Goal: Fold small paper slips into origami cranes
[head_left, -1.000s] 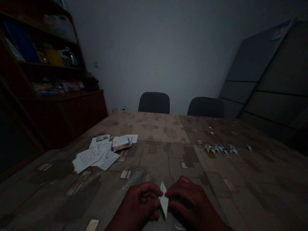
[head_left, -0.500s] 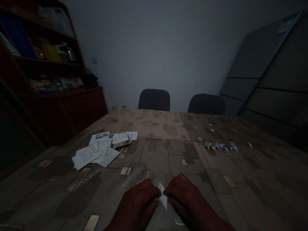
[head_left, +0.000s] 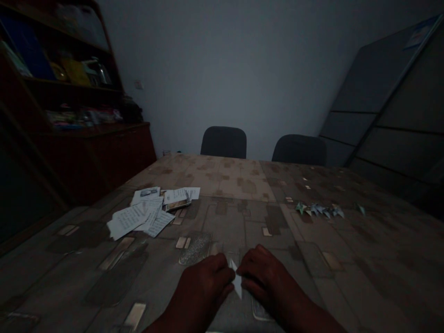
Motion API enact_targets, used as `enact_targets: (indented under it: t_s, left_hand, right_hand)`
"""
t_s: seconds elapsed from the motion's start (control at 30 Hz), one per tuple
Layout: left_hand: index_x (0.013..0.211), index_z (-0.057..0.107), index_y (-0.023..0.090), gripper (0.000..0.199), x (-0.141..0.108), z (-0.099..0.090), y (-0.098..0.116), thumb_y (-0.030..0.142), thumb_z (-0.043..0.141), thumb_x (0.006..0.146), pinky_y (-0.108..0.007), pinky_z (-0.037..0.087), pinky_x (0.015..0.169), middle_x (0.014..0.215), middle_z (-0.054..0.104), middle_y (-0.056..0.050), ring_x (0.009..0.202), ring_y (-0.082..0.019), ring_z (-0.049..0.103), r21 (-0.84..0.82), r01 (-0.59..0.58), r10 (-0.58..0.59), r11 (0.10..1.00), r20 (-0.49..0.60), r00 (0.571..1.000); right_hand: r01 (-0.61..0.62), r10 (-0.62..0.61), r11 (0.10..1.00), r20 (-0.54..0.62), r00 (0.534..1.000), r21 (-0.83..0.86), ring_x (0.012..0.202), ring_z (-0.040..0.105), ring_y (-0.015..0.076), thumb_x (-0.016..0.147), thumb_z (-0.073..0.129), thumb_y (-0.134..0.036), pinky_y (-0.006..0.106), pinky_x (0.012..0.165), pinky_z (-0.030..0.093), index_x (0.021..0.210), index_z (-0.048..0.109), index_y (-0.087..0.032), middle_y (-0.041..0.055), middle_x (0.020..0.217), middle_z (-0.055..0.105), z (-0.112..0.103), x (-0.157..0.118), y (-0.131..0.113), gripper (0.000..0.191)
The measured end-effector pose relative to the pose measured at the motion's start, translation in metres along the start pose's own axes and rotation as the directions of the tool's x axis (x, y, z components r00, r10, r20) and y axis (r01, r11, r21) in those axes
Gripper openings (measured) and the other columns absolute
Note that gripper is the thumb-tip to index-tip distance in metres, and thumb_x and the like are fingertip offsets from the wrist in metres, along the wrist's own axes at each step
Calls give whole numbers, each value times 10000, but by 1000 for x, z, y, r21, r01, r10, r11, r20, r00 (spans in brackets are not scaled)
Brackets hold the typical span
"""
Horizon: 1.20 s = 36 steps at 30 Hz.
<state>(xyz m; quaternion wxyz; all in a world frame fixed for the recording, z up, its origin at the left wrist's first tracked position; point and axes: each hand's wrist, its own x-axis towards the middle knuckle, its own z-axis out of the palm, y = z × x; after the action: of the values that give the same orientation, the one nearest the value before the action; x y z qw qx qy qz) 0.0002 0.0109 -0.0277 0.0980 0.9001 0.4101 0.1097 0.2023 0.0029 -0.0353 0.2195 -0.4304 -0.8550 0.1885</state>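
Note:
A small folded piece of white paper (head_left: 237,283), pointed at its far and near ends, is pinched between my two hands near the front of the table. My left hand (head_left: 204,284) grips its left side with thumb and fingers together. From the right, my right hand (head_left: 263,273) closes its fingertips on the other side. The fingers hide much of the paper's middle. Farther off to the right, several small folded paper pieces (head_left: 319,210) lie in a row, with a single folded piece (head_left: 360,209) a little apart from them.
Loose printed sheets (head_left: 138,215) lie in an overlapping pile on the left of the patterned tablecloth (head_left: 222,217). Two dark chairs (head_left: 224,142) stand at the far edge. A wooden cabinet (head_left: 125,143) with filled shelves is at the left, and grey panels (head_left: 350,92) stand at the right.
The view has shifted slightly. Both hands remain pinched on the folded paper, and my left fingers have drawn a little closer together over it.

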Motion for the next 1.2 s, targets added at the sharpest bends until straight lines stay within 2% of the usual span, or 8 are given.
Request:
enact_targets:
  t_s: [0.1,0.23,0.33,0.43,0.57,0.77,1.03,1.2]
  left_hand:
    - [805,681,181,136,3,1,0,96,607,882,-257,419,575,797,683,-39,714,-203,647,112,-63,66,992,-24,997]
    - [809,662,184,199,3,5,-1,57,541,903,-241,387,557,766,674,-24,668,-177,615,134,-66,73,989,-53,996]
    - [834,662,171,178,0,7,-1,66,533,894,-268,436,605,816,678,-50,724,-205,635,81,-50,53,995,-43,998]
    - [894,668,182,191,-3,7,-1,57,526,870,-287,475,687,891,673,-57,803,-213,647,-42,-30,28,999,-49,998]
    - [853,661,189,197,-3,5,-1,69,508,878,-259,465,676,876,652,-40,788,-187,642,-142,8,-15,990,-54,998]
    - [854,662,177,184,-4,5,-3,74,513,884,-273,454,676,871,657,-46,792,-198,648,-159,20,-28,987,-46,999]
    - [839,658,192,156,-3,3,-2,125,528,892,-272,449,678,879,663,-43,801,-203,653,-222,86,-98,971,-42,994]
    - [806,650,185,175,-1,-1,1,128,512,897,-267,439,665,843,652,-40,773,-195,656,-221,146,-158,964,-39,987]
  right_hand:
    - [16,-16,1000,10,1000,3,898,568,193,872,684,-77,332,833,426,949,678,-176,37,939,660,-1,0,1,125]
    - [13,-14,999,22,1000,41,915,569,188,890,664,-91,321,832,428,969,676,-197,26,951,655,-5,-1,1,133]
    - [3,-5,998,36,999,63,942,569,192,882,665,-88,326,860,429,1000,673,-207,27,979,652,-7,-1,1,168]
    - [1,-3,996,25,1000,92,968,568,196,846,687,-65,326,879,427,1027,664,-210,28,1008,651,-6,-3,3,234]
    - [15,-13,994,-14,1000,110,955,567,189,816,722,-53,308,862,420,1021,651,-204,20,993,647,-3,-4,5,264]
    - [3,-2,999,-5,1000,44,896,568,191,885,682,-114,304,799,419,905,669,-189,26,922,640,-2,1,0,79]
    - [-2,3,998,-19,1000,55,874,576,186,897,674,-108,303,800,416,857,669,-179,24,888,649,-1,5,-1,81]
    - [-62,71,994,-99,993,95,824,580,162,882,701,-103,314,830,391,792,637,-180,-12,817,634,4,8,-2,135]
